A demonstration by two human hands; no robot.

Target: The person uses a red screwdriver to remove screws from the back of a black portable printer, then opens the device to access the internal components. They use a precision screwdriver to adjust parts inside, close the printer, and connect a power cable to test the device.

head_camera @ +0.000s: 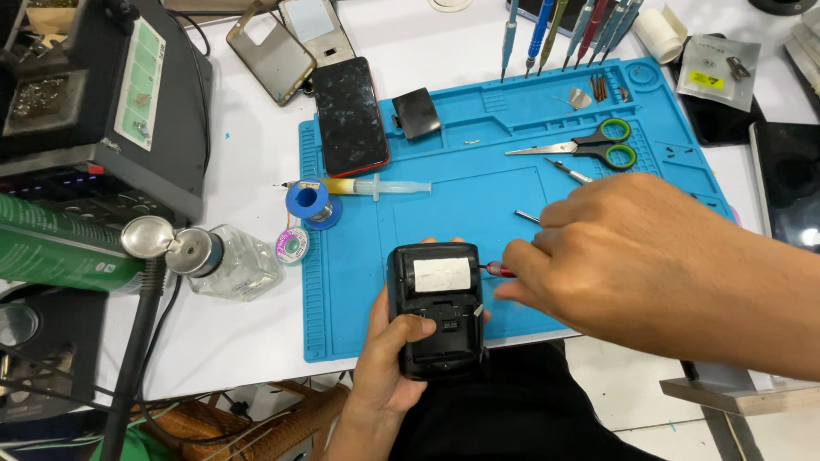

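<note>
1. Nearest the camera, the left hand is wrapped around a small black device with a white panel on top, thumb pressed across its front. It is held at the near edge of the blue mat, just over the rim of the counter.
2. The right hand comes in from the right, fingers curled shut on a slim tool with a red grip. Its tip meets the device's right side, just beside the white panel.
3. Judged from this: the device hangs partly off the mat's near edge, so a slip of the left-hand grip could drop it off the counter. A hard push from the tool could skid across the casing toward the left thumb.
4. The device sits between both hands, gripped by the left and touched by the tool in the right.
5. On the mat's far side lie green-handled scissors and a phone with a red rim. At its left edge lie a syringe and a blue solder spool.
</note>
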